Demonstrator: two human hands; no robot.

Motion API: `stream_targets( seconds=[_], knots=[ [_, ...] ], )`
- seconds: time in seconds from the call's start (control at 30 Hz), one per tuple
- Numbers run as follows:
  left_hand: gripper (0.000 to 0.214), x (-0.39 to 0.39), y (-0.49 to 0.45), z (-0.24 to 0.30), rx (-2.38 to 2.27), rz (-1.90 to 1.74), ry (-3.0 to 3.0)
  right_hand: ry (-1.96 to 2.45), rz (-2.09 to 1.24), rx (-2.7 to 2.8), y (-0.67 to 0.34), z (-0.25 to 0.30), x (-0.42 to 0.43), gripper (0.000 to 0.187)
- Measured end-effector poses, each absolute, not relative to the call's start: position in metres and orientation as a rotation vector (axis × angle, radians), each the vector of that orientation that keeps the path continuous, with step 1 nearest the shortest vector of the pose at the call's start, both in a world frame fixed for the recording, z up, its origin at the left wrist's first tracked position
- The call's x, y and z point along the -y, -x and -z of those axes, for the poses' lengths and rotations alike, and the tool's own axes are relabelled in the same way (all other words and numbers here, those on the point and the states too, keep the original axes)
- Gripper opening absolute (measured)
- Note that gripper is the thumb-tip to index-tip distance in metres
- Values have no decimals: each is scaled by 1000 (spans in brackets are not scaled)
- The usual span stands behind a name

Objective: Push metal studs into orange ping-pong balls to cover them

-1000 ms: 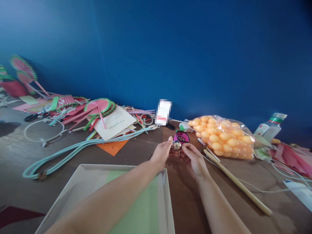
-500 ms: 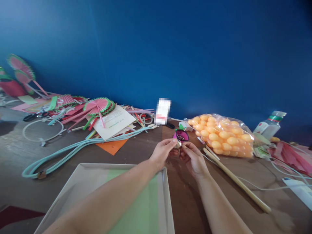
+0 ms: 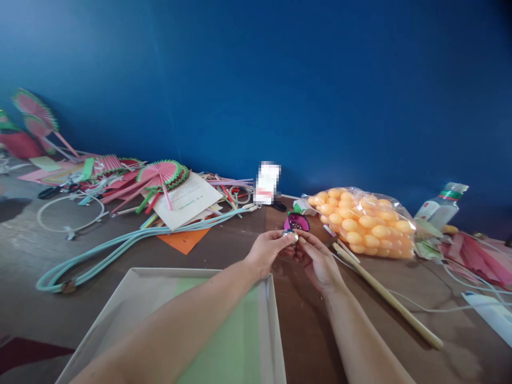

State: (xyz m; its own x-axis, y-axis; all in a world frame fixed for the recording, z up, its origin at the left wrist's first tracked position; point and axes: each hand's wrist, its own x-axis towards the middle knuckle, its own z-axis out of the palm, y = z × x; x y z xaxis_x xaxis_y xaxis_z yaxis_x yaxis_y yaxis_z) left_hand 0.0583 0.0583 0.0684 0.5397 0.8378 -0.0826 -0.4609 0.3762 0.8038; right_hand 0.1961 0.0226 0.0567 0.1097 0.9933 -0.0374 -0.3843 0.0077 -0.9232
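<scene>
Between my two hands is a small, shiny, round metal piece (image 3: pixel 290 235); its exact kind is too small to make out. My left hand (image 3: pixel 267 250) pinches it from the left, thumb on its near face. The fingers of my right hand (image 3: pixel 318 258) are closed at its right edge, with their tips partly hidden. Just behind the fingers sits a small purple container (image 3: pixel 303 222) with dark edging and tiny bits inside. My left forearm reaches across a pale shallow tray (image 3: pixel 276 341) with a green-striped bottom.
A clear bag of orange balls (image 3: pixel 366 221) lies right, near a wooden stick (image 3: pixel 396 301) and a plastic bottle (image 3: pixel 442 205). Leftward are watermelon-patterned paper fans (image 3: pixel 164 175), a white sheet (image 3: pixel 188 200) and looped light-blue cord (image 3: pixel 120 248). A blue wall (image 3: pixel 256 80) rises behind.
The shiny metal piece has turned slightly in my fingers and shows a different face. My hands and arms stay in nearly the same place.
</scene>
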Motion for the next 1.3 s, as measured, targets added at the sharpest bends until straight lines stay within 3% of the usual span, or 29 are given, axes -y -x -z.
stream_targets(
  seconds=[0.83,1.13,1.3],
  knots=[
    [24,-63,-55,-66,-511,-858,-501,1045,-1136,850,-195,-55,-22,30],
    [18,-62,-55,-68,-514,-863,-530,1155,-1127,1065,-194,-55,-21,41],
    [28,-61,-56,-68,-519,-874,-596,1192,-1078,1084,-192,-57,-22,42]
  ],
)
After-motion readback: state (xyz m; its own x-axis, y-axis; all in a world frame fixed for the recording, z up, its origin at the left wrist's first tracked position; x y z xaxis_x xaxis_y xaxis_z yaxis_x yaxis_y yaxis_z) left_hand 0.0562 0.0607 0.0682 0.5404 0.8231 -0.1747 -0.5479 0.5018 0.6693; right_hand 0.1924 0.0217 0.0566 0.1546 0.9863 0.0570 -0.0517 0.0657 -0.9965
